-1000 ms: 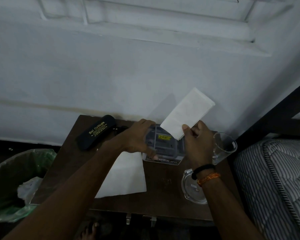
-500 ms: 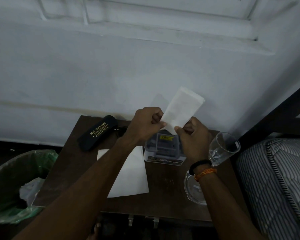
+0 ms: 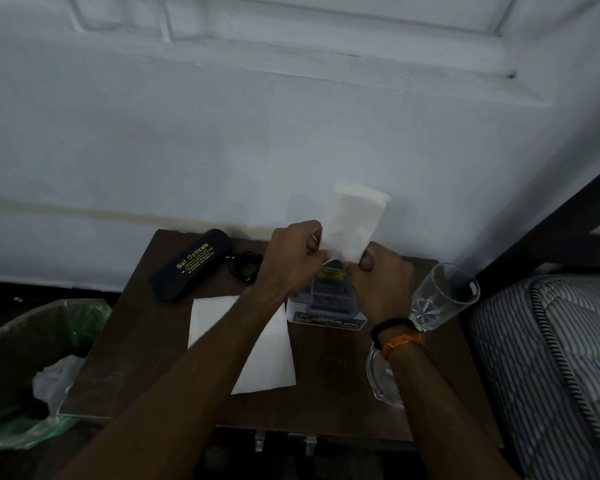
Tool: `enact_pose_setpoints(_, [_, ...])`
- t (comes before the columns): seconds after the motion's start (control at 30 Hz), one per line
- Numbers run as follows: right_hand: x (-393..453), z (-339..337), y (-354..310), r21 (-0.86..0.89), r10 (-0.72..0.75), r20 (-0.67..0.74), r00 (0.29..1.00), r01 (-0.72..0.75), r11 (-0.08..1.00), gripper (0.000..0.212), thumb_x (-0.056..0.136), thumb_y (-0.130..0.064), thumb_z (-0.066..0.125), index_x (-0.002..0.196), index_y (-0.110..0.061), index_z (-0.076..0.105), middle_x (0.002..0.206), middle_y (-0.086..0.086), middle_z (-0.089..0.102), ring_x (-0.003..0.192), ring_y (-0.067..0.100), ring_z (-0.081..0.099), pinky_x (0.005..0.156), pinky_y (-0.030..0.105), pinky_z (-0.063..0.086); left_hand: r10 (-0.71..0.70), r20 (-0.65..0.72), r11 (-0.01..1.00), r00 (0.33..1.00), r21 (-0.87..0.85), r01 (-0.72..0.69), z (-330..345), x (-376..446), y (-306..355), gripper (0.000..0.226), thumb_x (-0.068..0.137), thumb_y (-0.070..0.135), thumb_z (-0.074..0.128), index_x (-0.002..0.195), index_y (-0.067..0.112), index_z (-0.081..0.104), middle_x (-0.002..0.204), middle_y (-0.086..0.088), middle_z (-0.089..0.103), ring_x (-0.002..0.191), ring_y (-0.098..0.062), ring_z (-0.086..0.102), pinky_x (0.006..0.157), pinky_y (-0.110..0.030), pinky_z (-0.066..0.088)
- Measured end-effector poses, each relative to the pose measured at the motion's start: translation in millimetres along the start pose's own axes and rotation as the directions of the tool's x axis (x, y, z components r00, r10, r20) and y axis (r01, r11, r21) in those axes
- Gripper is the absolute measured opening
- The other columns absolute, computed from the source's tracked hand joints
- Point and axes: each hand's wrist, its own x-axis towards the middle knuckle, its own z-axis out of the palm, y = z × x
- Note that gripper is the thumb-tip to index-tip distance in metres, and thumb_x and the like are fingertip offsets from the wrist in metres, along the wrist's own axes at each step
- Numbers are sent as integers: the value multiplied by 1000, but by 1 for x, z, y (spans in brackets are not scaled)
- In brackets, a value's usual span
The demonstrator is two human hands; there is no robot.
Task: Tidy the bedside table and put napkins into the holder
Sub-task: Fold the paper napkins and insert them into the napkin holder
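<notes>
At the bottom of the frame two bare forearms reach up over the dark brown wooden bedside table [image 3: 326,372], where a flat white napkin sheet [image 3: 271,362] lies left of centre, partly under the left arm, and a clear faceted glass dish [image 3: 378,379] sits at the lower right beside the right wrist. Further up, the clear plastic napkin holder with a printed label along its base [image 3: 326,303] stands at centre, a clear drinking glass [image 3: 444,296] tilted just to its right — close enough that a careless elbow or wrist could likely tip it. Directly above the holder the left hand [image 3: 291,261] and right hand [image 3: 381,285] both have fingers pinched shut on the lower edge of a folded white paper napkin [image 3: 352,223], which stands upright, narrow and slightly creased, its top end free against the pale wall. The risk, as I judge it, is that the soft paper buckles or catches on the holder's rim when lowered, or that the light holder slides. At upper left of the table lies a black oblong spectacle case with gold lettering [image 3: 193,265], and a green-lined waste bin [image 3: 32,368] sits at far left.
</notes>
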Motion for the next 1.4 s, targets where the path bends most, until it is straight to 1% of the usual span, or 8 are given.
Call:
enact_pose_setpoints(0.1, [1,1,1,14,-4,16,1000,4,1000,7,81,-12,74,88,-11,72,85,3,74,75,13,64,59,10,37,7,21,997,1000,70,-9,1,0,1,20,79,19,76,75,16,57,74,-2,66,70,-22,62,69,-34,55])
enact_pose_setpoints(0.2, [3,5,5,-47,-16,9,1000,17,999,9,80,-13,73,75,-10,67,78,7,71,75,21,64,63,20,44,19,30,993,999,116,-22,3,1,-1,22,80,21,75,96,7,68,91,-10,73,81,-25,67,72,-31,54])
enact_pose_setpoints(0.33, [4,7,5,-73,-14,-3,1000,14,997,13,79,-12,74,70,-7,65,74,8,69,74,24,64,66,30,51,-19,41,985,999,170,12,7,5,-5,25,75,23,73,95,9,70,92,-9,74,84,-25,68,75,-40,58])
enact_pose_setpoints(0.57, [6,2,3,-42,-31,-22,999,30,999,15,78,-6,70,68,-13,61,72,5,69,66,13,54,53,14,30,-117,126,968,985,237,84,3,16,-3,39,69,30,78,100,7,66,100,-13,70,89,-31,66,76,-43,59])
enact_pose_setpoints(0.77, [7,4,3,-23,9,3,1000,-9,1000,18,75,-8,72,63,-8,59,66,6,67,64,21,61,58,24,41,-94,164,983,982,174,65,0,19,-1,34,69,24,78,95,5,66,94,-11,70,85,-27,66,72,-40,59])
enact_pose_setpoints(0.9, [7,-3,-7,165,104,14,994,-105,981,8,76,-19,73,79,-13,69,75,-2,69,70,11,63,57,22,49,-39,106,997,994,74,31,-8,18,9,42,67,25,83,103,8,70,99,-8,72,88,-24,67,75,-38,58])
enact_pose_setpoints(1.03, [9,-3,-12,293,102,-73,992,-77,953,18,84,-28,73,99,-18,72,86,-10,69,75,3,65,59,4,44,-5,68,996,998,86,-1,-12,19,18,38,73,23,78,106,6,71,103,-11,73,90,-26,68,75,-37,58])
enact_pose_setpoints(1.4, [9,0,-4,271,77,-20,997,-69,960,6,82,-19,74,88,-17,72,78,-9,67,76,6,65,60,8,44,-87,148,993,985,93,74,-9,7,7,52,68,25,84,113,6,67,108,-11,72,96,-26,67,82,-40,58])
